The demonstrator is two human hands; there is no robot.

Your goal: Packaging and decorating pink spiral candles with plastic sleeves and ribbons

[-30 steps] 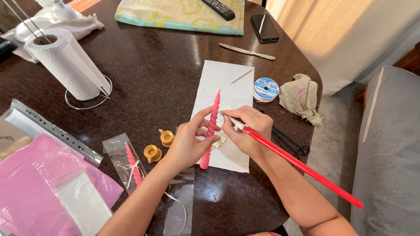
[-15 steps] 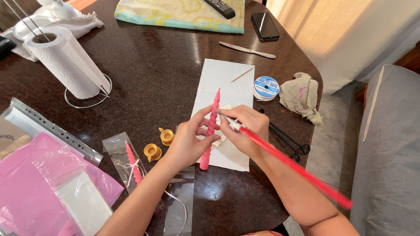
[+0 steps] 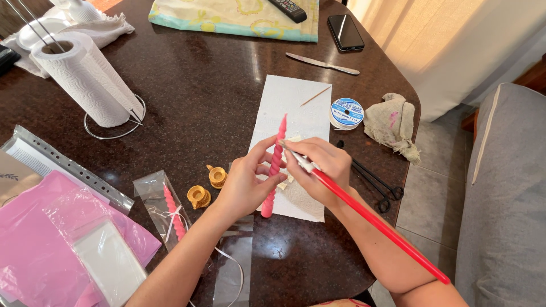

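My left hand (image 3: 247, 183) grips a pink twisted taper candle (image 3: 276, 152), held slanted over a white paper towel sheet (image 3: 286, 101). My right hand (image 3: 321, 169) holds a long red-handled brush (image 3: 375, 222) like a pen, its pale tip touching the candle's upper part. The brush's handle trails back over my right forearm toward the lower right. Two small golden candle holders (image 3: 206, 187) sit just left of my left hand.
A paper towel roll on a wire stand (image 3: 85, 79) is far left. Pink sheets and clear bags (image 3: 68, 244), one with a pink candle (image 3: 172, 211), lie near left. Thread spool (image 3: 346, 113), stained rag (image 3: 392, 122), black scissors (image 3: 375, 183), knife (image 3: 322, 63), phone (image 3: 346, 32).
The brush tip has shifted slightly along the candle and the handle's far end has swung a little. Both hands stay in the same spot over the sheet.
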